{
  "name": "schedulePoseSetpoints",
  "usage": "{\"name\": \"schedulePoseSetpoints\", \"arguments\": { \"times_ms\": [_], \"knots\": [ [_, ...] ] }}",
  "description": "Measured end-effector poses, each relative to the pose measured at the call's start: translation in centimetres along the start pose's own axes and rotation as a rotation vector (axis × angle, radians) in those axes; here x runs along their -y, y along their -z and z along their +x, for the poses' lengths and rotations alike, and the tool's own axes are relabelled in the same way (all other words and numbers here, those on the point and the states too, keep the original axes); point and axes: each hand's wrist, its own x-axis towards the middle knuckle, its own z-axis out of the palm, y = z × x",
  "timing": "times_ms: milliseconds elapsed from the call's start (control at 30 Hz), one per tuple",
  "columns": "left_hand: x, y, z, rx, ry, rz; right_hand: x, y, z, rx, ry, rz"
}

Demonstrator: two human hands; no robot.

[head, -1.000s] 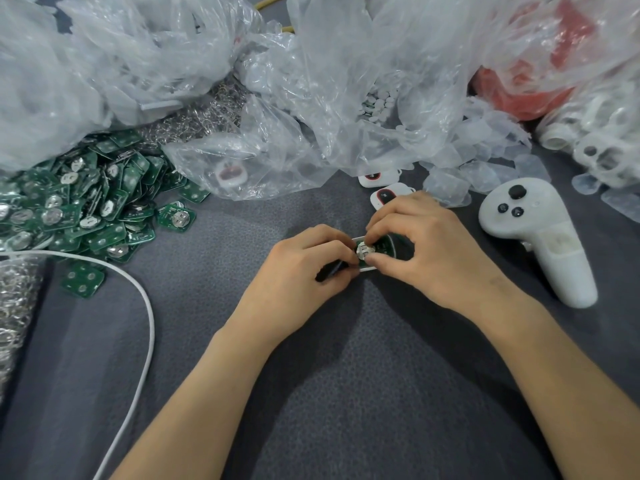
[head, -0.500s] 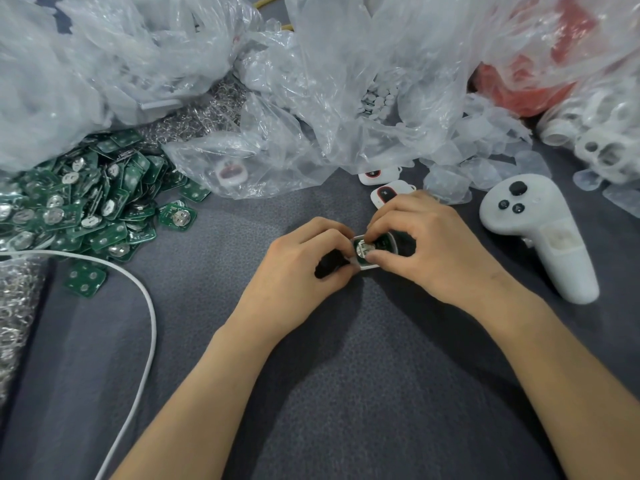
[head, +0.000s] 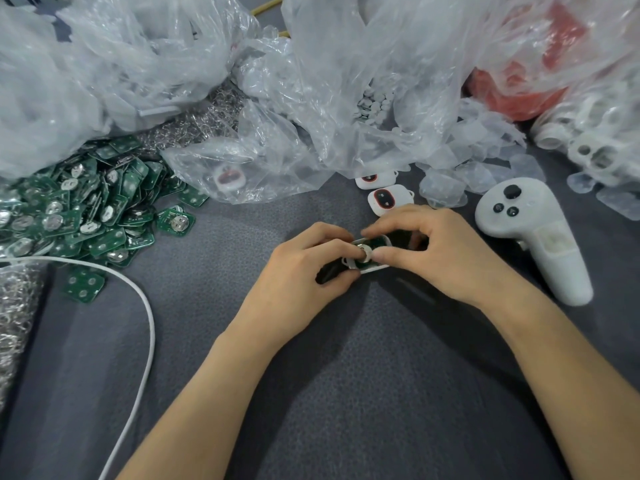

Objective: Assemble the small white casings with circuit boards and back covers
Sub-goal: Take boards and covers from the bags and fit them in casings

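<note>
matt grey cloth (head: 346, 393), glossy plastic bags (head: 346, 81)

Dark grey textured tabletop (head: 346, 393)

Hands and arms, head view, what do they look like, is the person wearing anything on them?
Both are bare. The left hand and right hand have no gloves, rings or tape. No sleeve, watch or wristband shows on the left forearm or right forearm, which run bare to the frame's bottom edge. No markings visible.
</note>
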Motion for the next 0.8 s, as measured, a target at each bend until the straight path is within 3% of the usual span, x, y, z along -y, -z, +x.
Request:
{"name": "schedulePoseSetpoints", "arguments": {
  "times_ms": [200,467,567,633,733,800],
  "knots": [
    [-0.5,0.0,0.1,0.003,0.014,0.006,0.6,-0.5,-0.3,0.035,-0.032,0.011],
    [-0.5,-0.3,0.2,-0.092,0.009,-0.023,1.7,-2.0,-0.8,-0.144,-0.048,0.189],
    [-0.5,-0.1,0.2,-0.143,0.146,-0.161,2.0,-2.0,-0.9,-0.156,-0.046,0.316],
    [-0.5,-0.1,0.2,-0.099,0.237,-0.213,2.1,-2.0,-0.9,-0.137,-0.015,0.323],
    [-0.5,0.0,0.3,-0.037,0.203,-0.142,2.3,-1.9,-1.0,-0.118,0.033,0.303],
    [-0.7,0.3,0.3,-0.018,0.237,-0.25,2.4,-1.7,-1.1,-0.121,0.055,0.322]
  ]
}}
